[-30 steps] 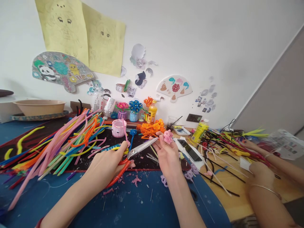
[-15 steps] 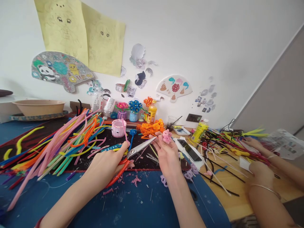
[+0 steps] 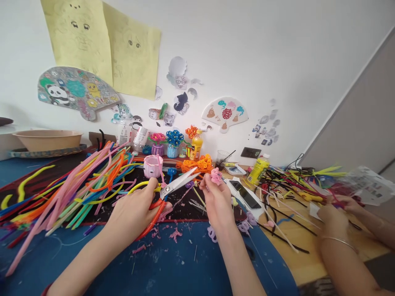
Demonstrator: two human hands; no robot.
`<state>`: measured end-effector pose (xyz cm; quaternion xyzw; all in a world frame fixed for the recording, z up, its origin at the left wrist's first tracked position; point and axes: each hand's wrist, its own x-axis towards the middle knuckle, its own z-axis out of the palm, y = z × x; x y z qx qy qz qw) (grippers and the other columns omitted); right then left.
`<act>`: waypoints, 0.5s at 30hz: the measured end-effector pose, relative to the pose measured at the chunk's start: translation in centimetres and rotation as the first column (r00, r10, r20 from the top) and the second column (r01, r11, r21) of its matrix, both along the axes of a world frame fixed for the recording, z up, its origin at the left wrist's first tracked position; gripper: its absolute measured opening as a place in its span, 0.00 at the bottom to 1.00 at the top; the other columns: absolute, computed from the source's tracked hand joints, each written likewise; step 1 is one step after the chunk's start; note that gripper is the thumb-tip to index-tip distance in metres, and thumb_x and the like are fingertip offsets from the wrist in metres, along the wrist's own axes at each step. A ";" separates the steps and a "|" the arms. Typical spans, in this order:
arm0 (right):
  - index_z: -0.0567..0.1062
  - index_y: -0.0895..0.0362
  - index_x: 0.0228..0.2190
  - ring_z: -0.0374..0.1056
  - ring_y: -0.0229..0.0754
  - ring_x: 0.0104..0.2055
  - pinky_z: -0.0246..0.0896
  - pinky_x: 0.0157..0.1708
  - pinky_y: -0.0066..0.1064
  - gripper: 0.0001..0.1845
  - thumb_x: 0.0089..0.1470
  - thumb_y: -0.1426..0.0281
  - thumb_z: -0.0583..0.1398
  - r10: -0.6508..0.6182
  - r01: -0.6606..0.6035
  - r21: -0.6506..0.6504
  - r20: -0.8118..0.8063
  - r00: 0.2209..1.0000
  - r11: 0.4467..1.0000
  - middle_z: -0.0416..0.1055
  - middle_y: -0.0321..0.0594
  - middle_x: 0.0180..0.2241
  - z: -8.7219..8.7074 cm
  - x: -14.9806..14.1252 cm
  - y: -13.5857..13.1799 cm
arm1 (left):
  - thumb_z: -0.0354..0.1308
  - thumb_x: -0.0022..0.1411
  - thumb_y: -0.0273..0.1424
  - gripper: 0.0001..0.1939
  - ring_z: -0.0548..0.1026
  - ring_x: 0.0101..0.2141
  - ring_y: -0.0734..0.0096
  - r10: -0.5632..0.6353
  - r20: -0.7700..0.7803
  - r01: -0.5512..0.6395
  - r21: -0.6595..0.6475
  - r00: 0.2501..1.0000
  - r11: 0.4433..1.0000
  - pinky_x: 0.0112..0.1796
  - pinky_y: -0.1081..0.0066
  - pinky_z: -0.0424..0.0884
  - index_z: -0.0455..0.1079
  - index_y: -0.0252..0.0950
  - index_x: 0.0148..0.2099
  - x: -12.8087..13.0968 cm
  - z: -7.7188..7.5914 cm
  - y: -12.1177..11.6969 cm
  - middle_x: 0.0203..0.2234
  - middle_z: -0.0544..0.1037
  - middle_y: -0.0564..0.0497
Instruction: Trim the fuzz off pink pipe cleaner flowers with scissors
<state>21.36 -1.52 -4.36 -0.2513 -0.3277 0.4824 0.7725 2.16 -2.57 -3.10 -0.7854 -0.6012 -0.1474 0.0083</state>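
Observation:
My left hand (image 3: 131,213) is closed on the handles of a pair of scissors (image 3: 179,181). One handle is orange-red, the other yellow, and the blades stand apart, pointing right. Between the fingertips of my right hand (image 3: 217,205) is a small pink flower of curled pipe cleaner (image 3: 216,176). The blade tips are just left of those fingers, with a small gap between. Behind the scissors stand a pink cup (image 3: 153,166) and a blue pipe-cleaner flower (image 3: 171,172). Pink scraps (image 3: 175,234) are strewn over the blue table top (image 3: 166,271).
Many coloured pipe cleaners (image 3: 70,176) heap at the left. A pile of orange pieces (image 3: 196,164) lies behind my hands. At the right are a phone (image 3: 246,194), a yellow bottle (image 3: 258,169) and black strips. Another person's hands (image 3: 336,213) work over the wooden table there.
The scissor blades have opened wider, and their tips have drawn back from my right fingers. My right hand still holds the pink flower. The other person's hands have shifted.

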 end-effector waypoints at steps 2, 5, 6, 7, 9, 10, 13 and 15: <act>0.76 0.56 0.23 0.63 0.33 0.27 0.60 0.32 0.27 0.10 0.38 0.70 0.71 -0.011 0.011 -0.013 0.000 1.000 1.000 0.68 0.30 0.24 -0.1 0.1 0.1 | 0.47 0.62 0.47 0.15 0.78 0.35 0.55 -0.016 0.006 0.016 0.051 1.000 0.999 0.24 0.71 0.57 0.58 0.43 0.44 -0.1 -0.2 0.0 0.37 0.78 0.50; 0.76 0.55 0.24 0.63 0.33 0.27 0.60 0.33 0.28 0.09 0.38 0.71 0.71 -0.034 0.034 -0.020 -0.011 0.999 0.999 0.69 0.29 0.24 -0.1 0.2 0.2 | 0.49 0.61 0.48 0.16 0.77 0.35 0.58 -0.042 0.014 0.040 0.138 0.999 0.990 0.25 0.71 0.57 0.58 0.43 0.43 -0.3 -0.5 0.0 0.39 0.77 0.52; 0.76 0.55 0.24 0.63 0.33 0.27 0.61 0.34 0.28 0.10 0.38 0.71 0.71 -0.042 0.041 -0.021 -0.023 0.999 0.999 0.70 0.29 0.24 -0.1 0.2 0.2 | 0.48 0.61 0.49 0.16 0.77 0.34 0.59 -0.048 0.005 0.047 0.165 0.999 0.985 0.25 0.72 0.56 0.59 0.43 0.43 -0.4 -0.6 0.0 0.38 0.77 0.52; 0.77 0.55 0.25 0.64 0.33 0.27 0.61 0.35 0.29 0.10 0.37 0.71 0.72 -0.047 0.046 -0.026 -0.039 0.998 0.999 0.71 0.29 0.24 -0.1 0.3 0.2 | 0.48 0.62 0.49 0.17 0.77 0.34 0.59 -0.052 -0.012 0.054 0.190 0.999 0.980 0.24 0.72 0.55 0.59 0.43 0.44 -0.4 -0.7 0.0 0.38 0.77 0.52; 0.77 0.54 0.26 0.66 0.34 0.29 0.62 0.37 0.29 0.12 0.36 0.72 0.72 -0.047 0.044 -0.038 -0.077 0.996 0.998 0.73 0.29 0.25 -0.1 0.3 0.3 | 0.47 0.63 0.49 0.17 0.77 0.34 0.58 -0.058 -0.057 0.070 0.228 0.997 0.971 0.23 0.71 0.53 0.59 0.42 0.45 -0.5 -0.9 -0.1 0.36 0.78 0.51; 0.77 0.54 0.26 0.67 0.34 0.30 0.62 0.38 0.29 0.12 0.36 0.72 0.72 -0.040 0.036 -0.044 -0.093 0.995 0.998 0.73 0.29 0.26 -0.1 0.3 0.3 | 0.46 0.64 0.48 0.17 0.77 0.34 0.58 -0.063 -0.080 0.080 0.238 0.995 0.968 0.23 0.71 0.52 0.59 0.42 0.46 -0.5 -1.0 -0.1 0.35 0.78 0.51; 0.76 0.54 0.24 0.69 0.36 0.33 0.63 0.41 0.31 0.10 0.38 0.71 0.71 -0.010 0.004 -0.055 -0.110 0.994 0.998 0.74 0.30 0.27 -0.1 0.2 0.3 | 0.44 0.65 0.47 0.18 0.77 0.33 0.58 -0.085 -0.129 0.117 0.260 0.988 0.959 0.22 0.70 0.51 0.61 0.40 0.47 -0.2 -1.2 -0.2 0.32 0.77 0.50; 0.76 0.55 0.24 0.70 0.37 0.34 0.63 0.42 0.32 0.09 0.39 0.70 0.71 -0.005 -0.003 -0.069 -0.109 0.994 0.998 0.75 0.31 0.27 -0.2 0.1 0.2 | 0.44 0.66 0.47 0.18 0.77 0.32 0.58 -0.090 -0.156 0.131 0.273 0.984 0.953 0.22 0.70 0.50 0.62 0.40 0.48 -0.1 -1.3 -0.2 0.31 0.77 0.50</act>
